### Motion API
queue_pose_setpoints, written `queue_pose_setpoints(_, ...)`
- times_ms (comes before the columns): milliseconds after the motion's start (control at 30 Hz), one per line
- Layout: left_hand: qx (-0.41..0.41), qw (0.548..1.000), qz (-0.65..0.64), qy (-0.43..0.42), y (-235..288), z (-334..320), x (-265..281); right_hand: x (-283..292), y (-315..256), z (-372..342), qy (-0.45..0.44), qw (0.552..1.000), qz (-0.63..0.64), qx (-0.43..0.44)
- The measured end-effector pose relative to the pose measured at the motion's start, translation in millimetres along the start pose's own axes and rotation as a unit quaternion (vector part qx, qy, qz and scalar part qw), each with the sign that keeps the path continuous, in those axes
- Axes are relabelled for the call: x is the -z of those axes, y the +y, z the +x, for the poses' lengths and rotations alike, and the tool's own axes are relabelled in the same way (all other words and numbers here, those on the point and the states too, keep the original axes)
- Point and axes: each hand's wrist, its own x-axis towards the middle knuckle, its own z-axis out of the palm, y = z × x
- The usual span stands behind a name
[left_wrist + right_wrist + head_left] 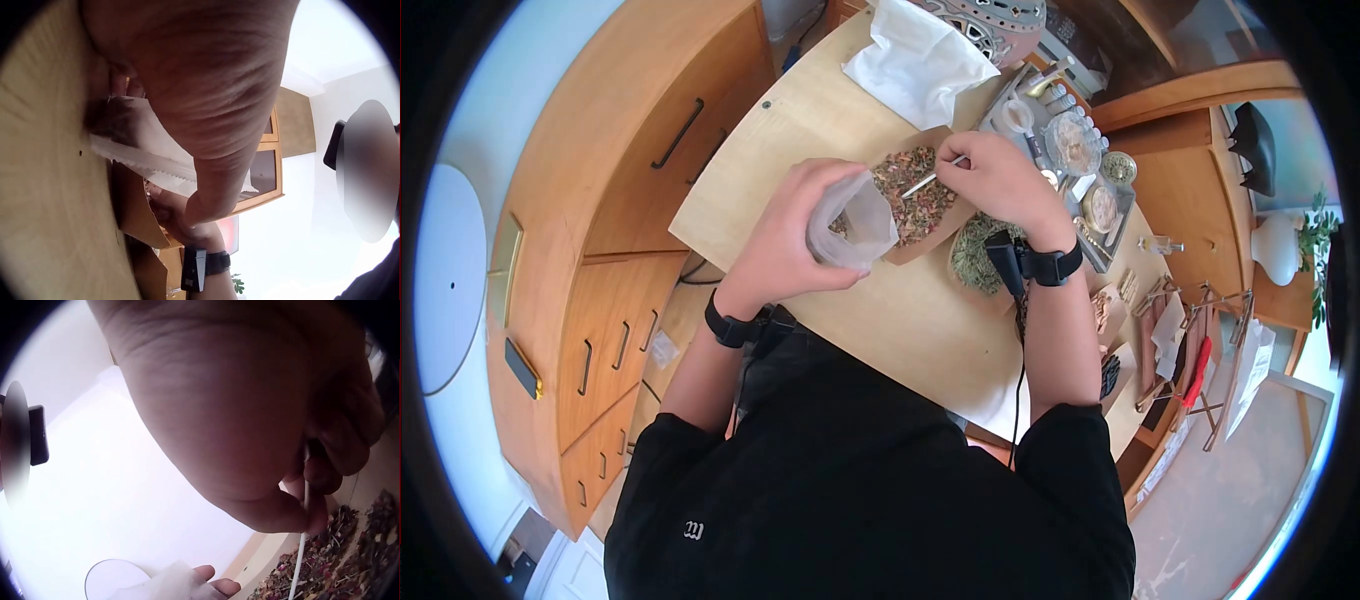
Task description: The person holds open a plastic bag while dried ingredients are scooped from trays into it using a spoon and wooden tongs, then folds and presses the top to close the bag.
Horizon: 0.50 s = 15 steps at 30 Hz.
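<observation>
My left hand (785, 235) grips a translucent bag (852, 222), its mouth held wide; the bag's serrated edge (144, 169) shows in the left wrist view. Beside it, my right hand (1005, 185) pinches a thin white handle (920, 184) that reaches into a heap of dried petals and herbs (918, 210) on brown paper (945, 240). In the right wrist view the white handle (300, 559) slants down to the mix (337, 550). Whatever is at its lower end is hidden.
Green dried herbs (975, 258) lie under my right wrist. A grey tray (1100, 262) with jars and small bottles stands at the right, a white cloth (918, 62) at the back. Wooden drawers (625, 240) flank the table's left, and a folding rack (1200, 350) is at the right.
</observation>
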Motion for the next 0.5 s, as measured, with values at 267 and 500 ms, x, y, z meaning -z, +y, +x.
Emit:
queue_pose_setpoints(267, -0.001, 1.000, -0.009, 0.014, 4, 2, -2, 1, 9, -4, -0.008, 0.999, 0.049, -0.009)
queue_pose_setpoints(500, 0.005, 1.000, -0.006, 0.012, 2, -1, -1, 26, -3, -17, 0.007, 0.996, 0.090, -0.013)
